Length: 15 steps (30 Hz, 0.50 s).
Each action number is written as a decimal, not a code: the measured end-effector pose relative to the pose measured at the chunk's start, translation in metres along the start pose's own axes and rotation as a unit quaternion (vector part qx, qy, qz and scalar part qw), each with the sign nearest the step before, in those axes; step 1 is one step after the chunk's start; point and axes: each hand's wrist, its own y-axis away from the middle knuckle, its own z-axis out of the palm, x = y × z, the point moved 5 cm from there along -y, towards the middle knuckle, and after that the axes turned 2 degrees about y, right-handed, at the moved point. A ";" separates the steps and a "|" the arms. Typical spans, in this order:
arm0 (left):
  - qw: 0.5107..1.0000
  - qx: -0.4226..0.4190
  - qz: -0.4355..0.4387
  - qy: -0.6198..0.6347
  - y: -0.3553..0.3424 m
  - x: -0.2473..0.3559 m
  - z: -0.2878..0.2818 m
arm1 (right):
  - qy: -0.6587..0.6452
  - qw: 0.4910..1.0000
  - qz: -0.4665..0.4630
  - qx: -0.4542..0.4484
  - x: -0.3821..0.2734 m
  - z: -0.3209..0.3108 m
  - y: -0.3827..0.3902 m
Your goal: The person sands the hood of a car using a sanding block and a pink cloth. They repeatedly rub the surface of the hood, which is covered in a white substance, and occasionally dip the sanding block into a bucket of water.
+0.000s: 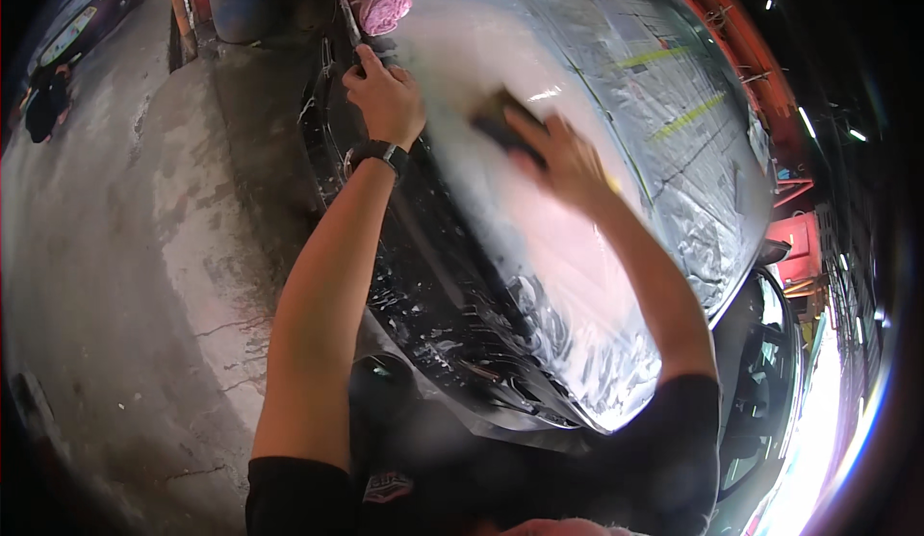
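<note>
My right hand (568,156) is closed round a dark sanding block (503,124), blurred by motion, which lies against the hood (553,233) of a car. White and pinkish patches cover the hood, with whitish smears toward its near end. At the car's black front (423,238), my left hand (390,98) has its fingers bent over the edge; its fingertips are partly hidden. A dark watch (393,156) is on that wrist. Just beyond the left hand, a crumpled pink cloth (385,10) sits on the hood's far corner.
Clear plastic sheeting (664,122) with yellow-green tape strips covers the car beyond the hood. Concrete floor (192,247) stretches out at left, where another person (46,103) crouches near a second vehicle (82,12). Red metal framing (746,45) stands at right.
</note>
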 end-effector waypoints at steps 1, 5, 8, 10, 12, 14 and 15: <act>1.000 0.001 0.003 0.005 0.000 0.001 0.000 | -0.009 1.000 0.011 0.020 0.008 0.008 -0.048; 1.000 0.008 0.028 -0.010 0.001 0.011 0.010 | 0.059 0.989 0.134 0.023 0.036 0.031 -0.178; 0.999 0.011 0.030 -0.008 -0.001 0.010 0.007 | 0.052 0.992 0.105 0.039 0.029 0.036 -0.165; 0.999 0.019 0.024 -0.023 -0.008 0.000 -0.007 | 0.006 0.998 0.062 0.010 -0.011 0.027 -0.124; 1.000 0.009 0.013 -0.023 -0.003 -0.007 -0.008 | -0.016 0.999 0.043 -0.015 -0.032 0.016 -0.081; 1.000 0.001 -0.001 -0.012 -0.005 -0.008 -0.006 | -0.018 0.999 0.033 -0.027 -0.036 0.015 -0.067; 1.000 -0.008 -0.003 -0.017 -0.004 -0.007 -0.008 | -0.007 0.999 0.044 -0.022 -0.031 0.019 -0.076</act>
